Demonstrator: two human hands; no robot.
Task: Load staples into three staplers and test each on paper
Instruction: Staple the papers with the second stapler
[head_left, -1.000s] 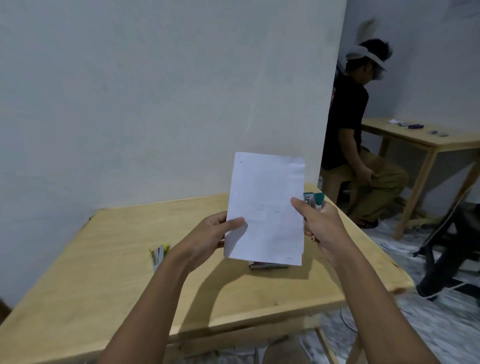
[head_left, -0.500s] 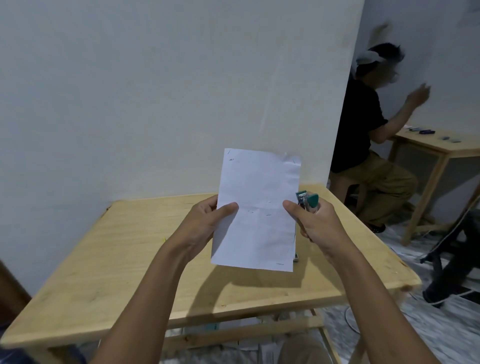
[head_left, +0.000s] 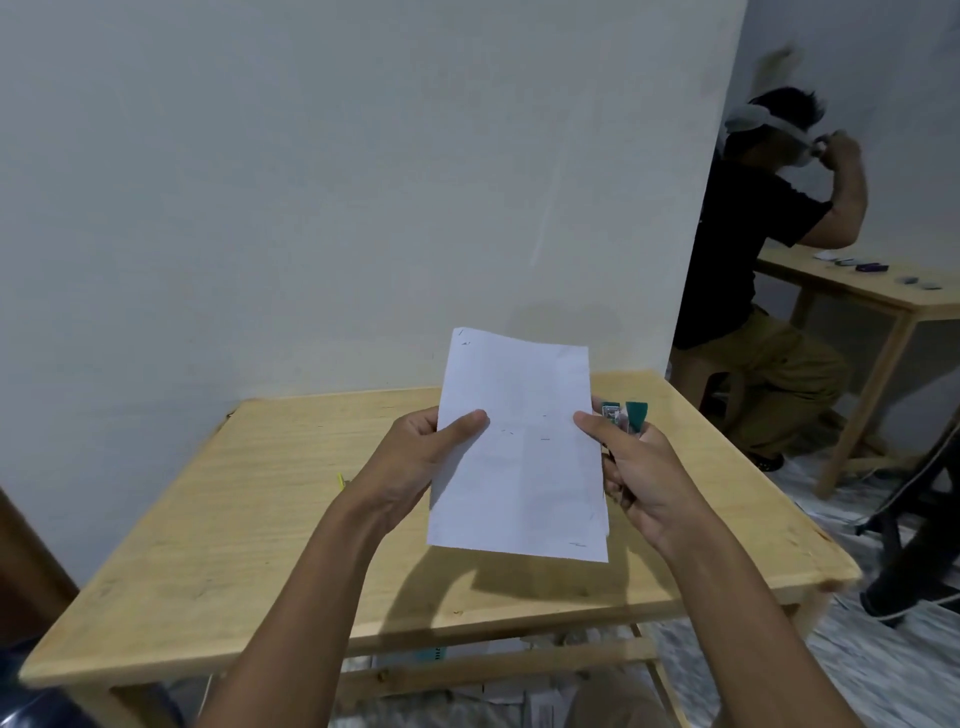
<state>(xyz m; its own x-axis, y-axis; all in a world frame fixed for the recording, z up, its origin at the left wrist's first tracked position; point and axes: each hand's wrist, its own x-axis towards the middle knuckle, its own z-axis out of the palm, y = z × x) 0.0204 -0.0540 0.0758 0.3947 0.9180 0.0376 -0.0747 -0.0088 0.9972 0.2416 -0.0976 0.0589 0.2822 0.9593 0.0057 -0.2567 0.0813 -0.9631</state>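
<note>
I hold a white sheet of paper (head_left: 519, 447) upright above the wooden table (head_left: 249, 519). My left hand (head_left: 415, 462) pinches its left edge, thumb on the front. My right hand (head_left: 639, 473) pinches the right edge with the thumb and also grips a small teal stapler (head_left: 626, 415), whose front end sticks up above the fingers. Several staples show as short dark marks on the sheet. A yellow-green item (head_left: 341, 481) peeks out on the table beside my left wrist; most of it is hidden by my arm.
A pale wall stands behind the table. At the right another person (head_left: 753, 270) sits at a second wooden table (head_left: 883, 296) with small items on it. A dark chair base (head_left: 919, 545) stands on the floor at far right. Papers lie under my table.
The view has tilted and shifted, so the table sits lower left. The paper and both hands keep the same hold. The person at the right has raised a hand to the head.
</note>
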